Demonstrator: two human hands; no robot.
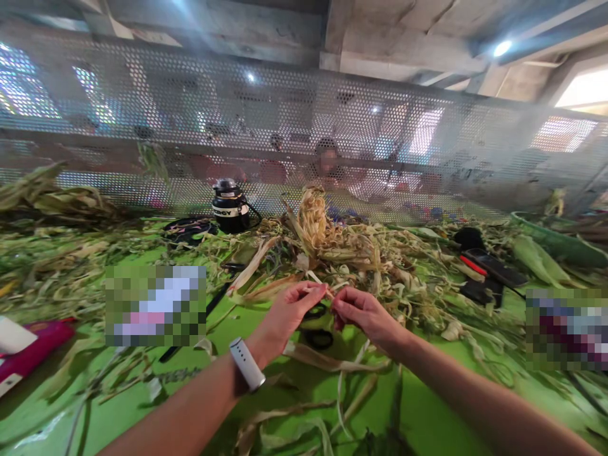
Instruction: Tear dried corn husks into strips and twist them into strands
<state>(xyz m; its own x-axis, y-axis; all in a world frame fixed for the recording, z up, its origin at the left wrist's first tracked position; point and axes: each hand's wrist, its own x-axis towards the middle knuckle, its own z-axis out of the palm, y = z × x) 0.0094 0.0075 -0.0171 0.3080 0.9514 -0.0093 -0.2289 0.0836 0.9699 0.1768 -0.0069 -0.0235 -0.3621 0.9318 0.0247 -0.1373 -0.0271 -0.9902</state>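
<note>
Just by the black scissors (320, 346), your left hand (291, 311) and right hand (367, 315) pinch a thin husk strip (329, 292) between closed fingers.

Wkshp; husks (312, 221), tbl (235, 323), perf. screen (190, 145)

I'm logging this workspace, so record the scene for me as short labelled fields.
Left hand: fingers pinching a thin pale strip
Right hand: fingers closed at the same strip, beside the left
Left wrist: light-coloured band
Under hands: black loops, probably scissor handles, partly hidden
Surface: green table strewn with dry husks
Beyond hands: upright pale husk bundle
Farther left: black bottle
Background: perforated screen
</note>
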